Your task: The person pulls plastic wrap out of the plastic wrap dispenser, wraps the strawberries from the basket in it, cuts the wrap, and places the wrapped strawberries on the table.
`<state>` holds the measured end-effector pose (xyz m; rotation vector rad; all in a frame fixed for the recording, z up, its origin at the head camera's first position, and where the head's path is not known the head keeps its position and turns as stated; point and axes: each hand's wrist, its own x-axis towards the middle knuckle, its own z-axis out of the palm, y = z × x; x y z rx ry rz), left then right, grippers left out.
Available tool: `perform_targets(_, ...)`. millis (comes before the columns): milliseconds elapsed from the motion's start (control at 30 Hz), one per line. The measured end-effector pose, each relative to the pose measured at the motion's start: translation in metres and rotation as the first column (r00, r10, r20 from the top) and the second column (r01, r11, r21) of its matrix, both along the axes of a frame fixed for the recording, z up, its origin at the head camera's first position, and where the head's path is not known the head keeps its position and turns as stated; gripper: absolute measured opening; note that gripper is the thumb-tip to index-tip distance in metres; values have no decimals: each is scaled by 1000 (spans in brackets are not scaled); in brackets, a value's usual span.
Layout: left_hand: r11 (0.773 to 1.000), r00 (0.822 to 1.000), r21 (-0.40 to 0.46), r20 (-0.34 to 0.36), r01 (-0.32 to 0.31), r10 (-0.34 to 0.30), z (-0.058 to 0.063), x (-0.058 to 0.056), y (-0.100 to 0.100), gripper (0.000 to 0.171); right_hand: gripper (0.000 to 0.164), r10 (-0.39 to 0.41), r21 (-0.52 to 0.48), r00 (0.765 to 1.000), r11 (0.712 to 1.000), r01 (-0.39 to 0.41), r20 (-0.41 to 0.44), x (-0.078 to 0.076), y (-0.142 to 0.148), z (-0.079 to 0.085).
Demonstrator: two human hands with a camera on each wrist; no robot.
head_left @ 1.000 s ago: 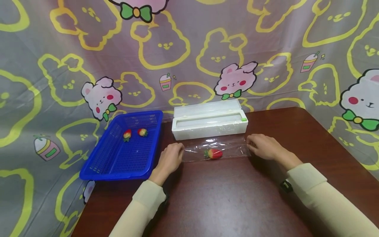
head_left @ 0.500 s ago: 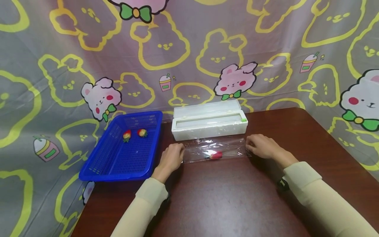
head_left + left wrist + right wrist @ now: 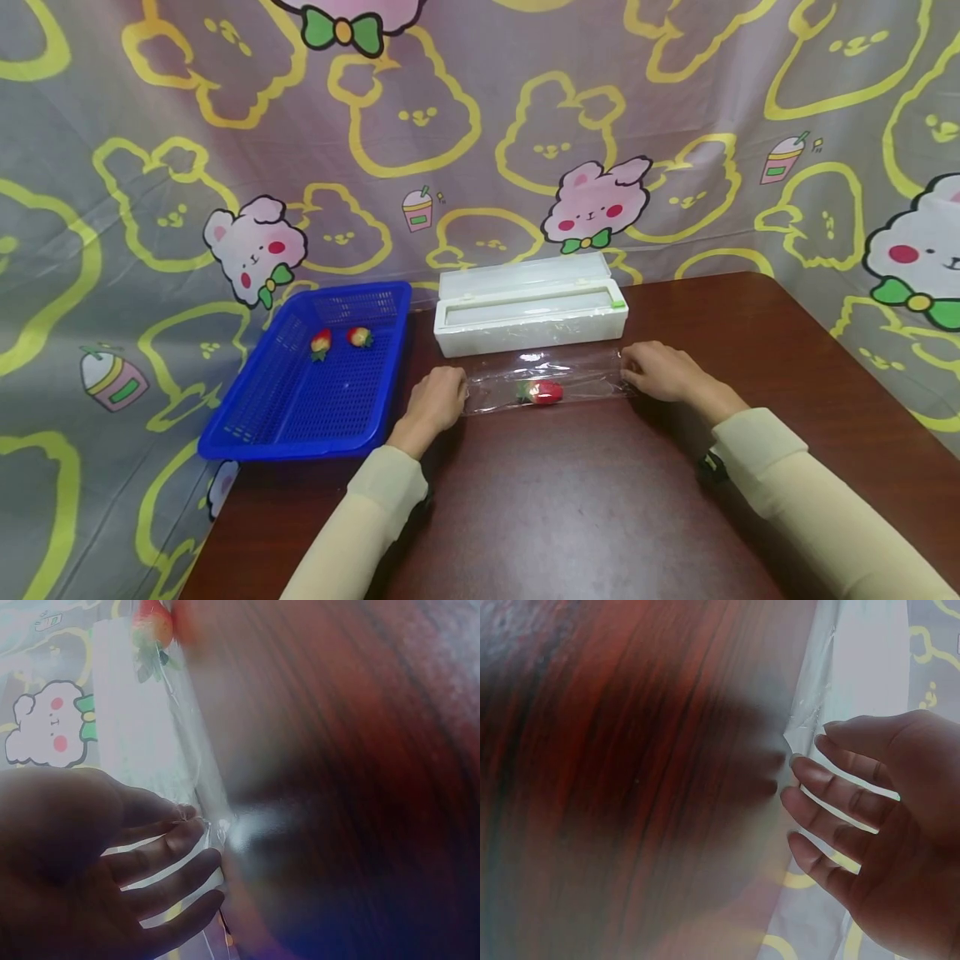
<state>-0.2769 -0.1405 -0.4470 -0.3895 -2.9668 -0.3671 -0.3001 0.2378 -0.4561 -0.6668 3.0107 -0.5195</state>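
Strawberry (image 3: 544,392), film (image 3: 495,395) (clear) between hands (image 3: 435,400) (image 3: 658,372)

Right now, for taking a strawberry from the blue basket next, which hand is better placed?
Probably the left hand, nearer the blue basket; the right hand pinches the opposite end of the plastic film. The left should first release its end.

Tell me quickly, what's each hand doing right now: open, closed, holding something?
Left hand: holding, pinching the left end of the clear plastic film.
Right hand: holding, pinching the film's right end.
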Motion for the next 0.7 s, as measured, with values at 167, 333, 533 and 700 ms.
perform_targets(167,1000,1000,-28,11,7,-7,-2,-2,0,22,10,3,5,1000,1000,-3,10,0,-1,0)
perform_targets(333,999,1000,-48,21,13,-12,-4,-2,0,27,8,16,-9,1000,1000,-16,15,2,-2,0)
perform_targets(533,999,1000,-47,9,24,-23,-6,-2,0,28,5,39,-22,999,999,-39,22,3,0,0)
perform_targets(700,999,1000,-39,8,28,-28,-6,-2,-1,27,5,37,-15,999,999,-36,25,3,0,2)
